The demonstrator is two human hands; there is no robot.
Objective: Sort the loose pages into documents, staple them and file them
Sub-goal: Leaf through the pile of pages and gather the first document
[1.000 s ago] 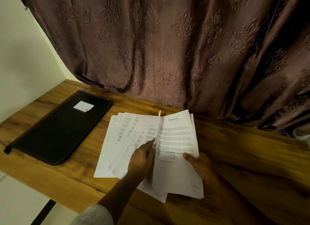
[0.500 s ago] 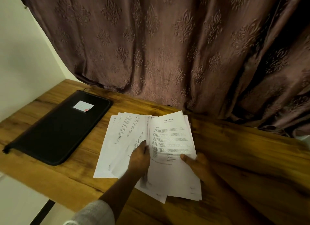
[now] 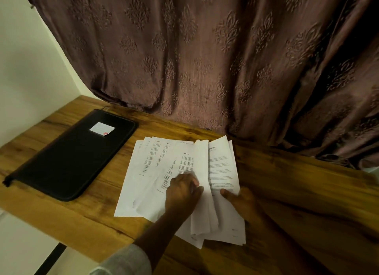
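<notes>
Several white printed pages (image 3: 143,184) lie fanned out on the wooden desk (image 3: 297,192). My left hand (image 3: 181,192) pinches one page (image 3: 202,168) near its middle and lifts it on edge, so it stands partly folded over the pile. My right hand (image 3: 241,203) holds the right-hand stack of pages (image 3: 223,168), thumb on top and fingers hidden beneath. A black zipped file folder (image 3: 71,158) with a small white label lies closed on the desk to the left of the pages. No stapler is in view.
A brown patterned curtain (image 3: 205,59) hangs behind the desk and drapes onto its back edge. A pale wall (image 3: 30,69) stands at the left. The desk's front edge (image 3: 61,223) runs diagonally at lower left.
The top page lay flat half a second ago; now my left hand has raised it on edge and turned it leftward. My right hand has stayed on the right stack.
</notes>
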